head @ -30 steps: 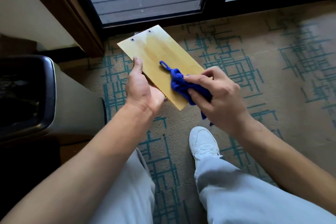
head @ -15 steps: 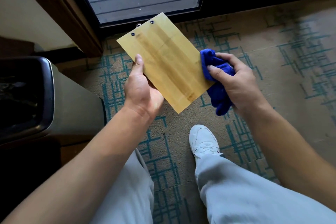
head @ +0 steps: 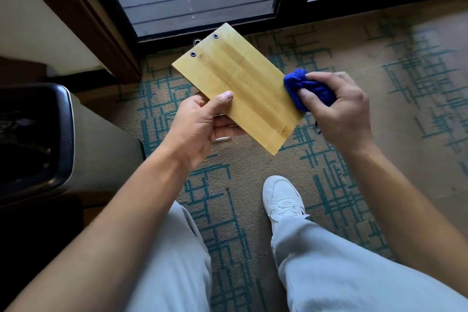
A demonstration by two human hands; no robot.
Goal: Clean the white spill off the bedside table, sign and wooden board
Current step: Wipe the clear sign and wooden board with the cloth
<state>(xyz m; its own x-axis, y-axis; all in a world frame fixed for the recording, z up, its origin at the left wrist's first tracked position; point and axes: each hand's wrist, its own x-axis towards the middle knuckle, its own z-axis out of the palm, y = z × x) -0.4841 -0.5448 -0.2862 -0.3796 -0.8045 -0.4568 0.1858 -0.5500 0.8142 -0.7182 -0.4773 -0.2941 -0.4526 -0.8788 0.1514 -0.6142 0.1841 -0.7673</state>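
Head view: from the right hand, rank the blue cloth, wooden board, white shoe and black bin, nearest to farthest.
From the right hand:
1. Blue cloth, bunched in its fingers.
2. Wooden board, just left, its edge touching the cloth.
3. White shoe, below on the carpet.
4. Black bin, far left.

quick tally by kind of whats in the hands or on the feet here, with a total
wooden board: 1, in the left hand
blue cloth: 1, in the right hand
white shoe: 1 in view
total: 3
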